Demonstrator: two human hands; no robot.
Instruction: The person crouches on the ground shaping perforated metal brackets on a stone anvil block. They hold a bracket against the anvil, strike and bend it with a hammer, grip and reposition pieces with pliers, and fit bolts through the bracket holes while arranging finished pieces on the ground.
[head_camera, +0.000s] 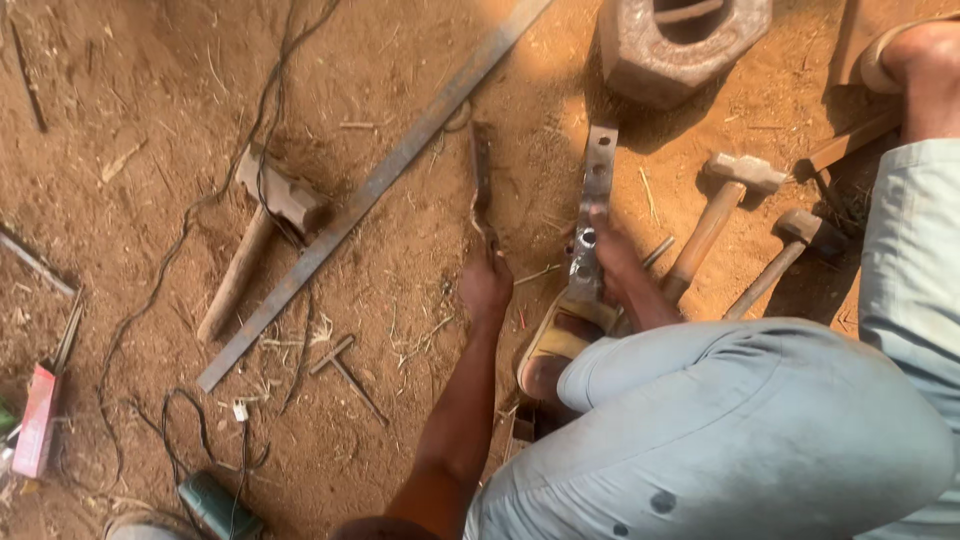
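- Reddish dirt ground (130, 120), strewn with straw and wire, filled my view from above.
- My left hand (486, 285), just below centre, was closed around the lower end of a dark twisted metal rod (481, 180) that ran up toward 12 o'clock.
- My right hand (612, 262), just beside it at 3 o'clock, pressed on a flat steel plate with holes (596, 195); whether its fingers were curled or flat, I could not tell.
- The plate's near end lay under my sandalled foot (555, 345), at 6 o'clock of the hands.
- A long flat steel bar (370, 190) crossed diagonally from 12 toward 8 o'clock.
- A wooden-handled hammer (262, 225) lay at 9 o'clock, beside that bar.
- Two more hammers (722, 200) lay at 3 o'clock, near my pale trouser knee (720, 430).
- A heavy octagonal metal block (680, 45) sat at 1 o'clock.
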